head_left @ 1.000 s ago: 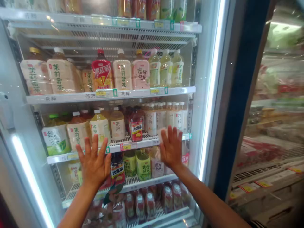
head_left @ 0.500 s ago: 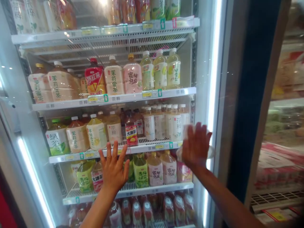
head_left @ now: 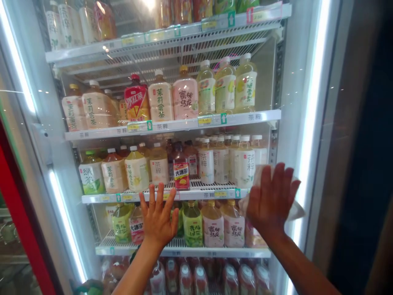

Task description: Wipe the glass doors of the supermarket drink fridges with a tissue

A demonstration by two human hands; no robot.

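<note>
My left hand (head_left: 160,217) is spread flat, fingers up, against the glass door of a drinks cooler, and it holds nothing. My right hand (head_left: 272,200) lies against the same glass near the door's right side, keeping a white cloth (head_left: 297,210) under its palm. The cloth sticks out on both sides of that hand; the part beneath the palm is hidden. Behind the glass, a small dark bottle with a red label (head_left: 181,170) stands just above my left fingertips. White-labelled tea bottles (head_left: 245,162) stand behind and above my right hand.
Several wire shelves (head_left: 175,125) inside the cooler carry rows of bottled drinks. Bright light strips run down the left (head_left: 66,221) and right (head_left: 316,73) of the door. A red upright edge (head_left: 23,213) stands at the far left, and a dark panel (head_left: 356,155) at the right.
The view has swung to the right-to-left sense: cooler and shelves now sit further right in the picture. Both hands stay against the glass, the right still with the cloth.
</note>
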